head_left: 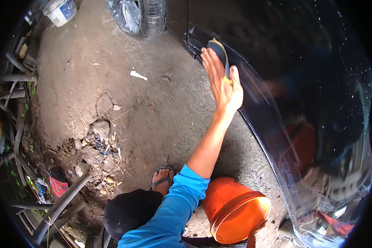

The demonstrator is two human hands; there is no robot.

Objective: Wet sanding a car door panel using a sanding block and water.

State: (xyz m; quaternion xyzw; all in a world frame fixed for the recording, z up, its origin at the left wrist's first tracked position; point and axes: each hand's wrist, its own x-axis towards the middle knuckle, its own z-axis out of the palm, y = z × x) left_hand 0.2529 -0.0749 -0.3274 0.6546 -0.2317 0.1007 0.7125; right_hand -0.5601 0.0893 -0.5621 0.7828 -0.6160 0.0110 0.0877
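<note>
My left hand (222, 80), at the end of a blue sleeve, presses a dark grey piece of sandpaper (221, 50) with a yellow edge against the lower edge of a glossy black car panel (272, 111). Its fingers lie along the sheet and the thumb rests on the other side. By the lower edge of the view, an orange bucket (223, 196) tilts with its mouth toward me. A shaded part of my right hand (257, 234) shows at the bucket's rim and seems to grip it; most of that hand is out of view.
A car wheel (146, 18) stands at the top, with a white bucket (60, 11) at the far left. Stones and litter (101, 140) lie on the dirt ground. Wooden poles (62, 206) line the left side. My sandalled foot (162, 180) is beside the orange bucket.
</note>
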